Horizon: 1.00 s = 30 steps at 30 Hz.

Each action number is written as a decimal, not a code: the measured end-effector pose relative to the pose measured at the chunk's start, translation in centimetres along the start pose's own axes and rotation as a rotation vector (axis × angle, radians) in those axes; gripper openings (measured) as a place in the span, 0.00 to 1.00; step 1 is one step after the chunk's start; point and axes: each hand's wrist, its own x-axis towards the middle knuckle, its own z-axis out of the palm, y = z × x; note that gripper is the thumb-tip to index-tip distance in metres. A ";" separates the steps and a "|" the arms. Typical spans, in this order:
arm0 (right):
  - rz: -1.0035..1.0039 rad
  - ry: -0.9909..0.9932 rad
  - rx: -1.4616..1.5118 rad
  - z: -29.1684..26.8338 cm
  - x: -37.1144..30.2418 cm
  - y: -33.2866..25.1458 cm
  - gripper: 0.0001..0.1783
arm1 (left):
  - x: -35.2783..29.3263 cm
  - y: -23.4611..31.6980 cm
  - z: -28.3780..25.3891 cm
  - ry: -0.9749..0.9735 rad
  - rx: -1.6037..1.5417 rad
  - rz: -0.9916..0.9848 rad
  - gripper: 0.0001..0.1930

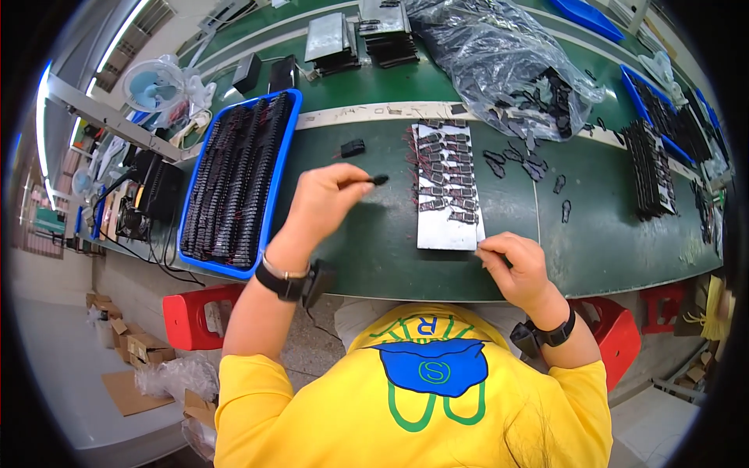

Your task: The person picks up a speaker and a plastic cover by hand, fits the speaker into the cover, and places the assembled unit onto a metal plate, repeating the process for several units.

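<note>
My left hand (328, 201) is closed in a pinch on a small black part (379, 179), held above the green table. Left of the board, another small black part (353, 148) with a thin red wire lies on the tabletop. A white board (446, 234) lies in front of me, bearing rows of small black wired modules (459, 179) whose red wires stick out on its left side. At the board's near right corner, my right hand (516, 269) has its thumb and index finger bent around the edge.
A blue tray (269, 234) packed with black modules stands at left. Loose black pieces (534, 168) lie right of the board, below a clear plastic bag (499, 54). Stacked boards (331, 39) sit at the back; more boards (647, 171) stand at right. Red stools (187, 320) flank me.
</note>
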 end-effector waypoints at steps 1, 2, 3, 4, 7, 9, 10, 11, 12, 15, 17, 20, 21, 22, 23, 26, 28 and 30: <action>-0.009 0.001 0.011 -0.2 0.1 0.3 0.09 | 1.1 -0.7 -0.7 0.042 0.240 0.024 0.06; -0.014 0.011 0.001 -0.3 0.1 0.5 0.09 | 2.1 -1.6 -1.1 0.049 0.251 0.020 0.06; -0.014 0.023 -0.010 -0.4 0.0 0.5 0.09 | 3.0 -2.7 -1.3 0.067 0.384 0.082 0.06; -0.014 0.036 -0.022 -0.5 0.0 0.6 0.09 | 3.7 -3.6 -1.5 0.082 0.517 0.145 0.06; -0.027 0.057 -0.015 -0.7 0.2 0.7 0.09 | 4.8 -4.9 -1.5 0.080 0.634 0.182 0.07; -0.025 0.070 -0.021 -0.9 0.0 0.9 0.09 | 5.4 -4.9 -1.1 0.069 0.579 0.123 0.08; -0.024 0.076 -0.014 -0.9 0.1 1.0 0.09 | 5.6 -4.8 -1.1 0.060 0.580 0.127 0.08; -0.024 0.080 -0.007 -1.0 0.1 1.0 0.09 | 5.7 -4.9 -1.3 0.060 0.555 0.075 0.08; -0.025 0.083 -0.001 -1.0 0.1 1.0 0.09 | 5.6 -4.8 -1.4 0.062 0.530 0.022 0.09; -0.012 0.091 -0.003 -1.0 -0.1 0.9 0.08 | 5.5 -3.8 -1.4 0.073 0.566 0.003 0.10; -0.006 0.093 -0.008 -1.0 -0.1 0.8 0.08 | 5.1 -3.0 -1.4 0.097 0.691 0.061 0.09; 0.018 0.086 -0.012 -1.1 -0.1 0.6 0.08 | 4.0 -1.8 -0.6 0.117 0.658 0.218 0.09; 0.023 0.086 -0.022 -1.1 -0.1 0.7 0.08 | 3.5 -1.3 -0.3 0.128 0.640 0.293 0.09; 0.019 0.096 -0.021 -1.0 -0.1 0.9 0.08 | 3.1 -0.6 0.2 0.123 0.631 0.297 0.09; 0.015 0.105 -0.018 -0.9 -0.1 0.9 0.08 | 2.4 0.4 0.8 0.026 0.514 0.347 0.09; 0.073 0.115 -0.018 -0.8 -0.3 0.7 0.07 | 0.8 2.8 2.7 -0.113 0.333 0.402 0.09; 0.178 0.124 -0.009 -0.7 -0.2 0.6 0.06 | -0.1 3.7 3.9 -0.187 0.228 0.411 0.09; 0.292 0.109 0.026 -0.4 0.1 0.6 0.06 | -1.2 3.8 5.0 -0.195 0.206 0.426 0.09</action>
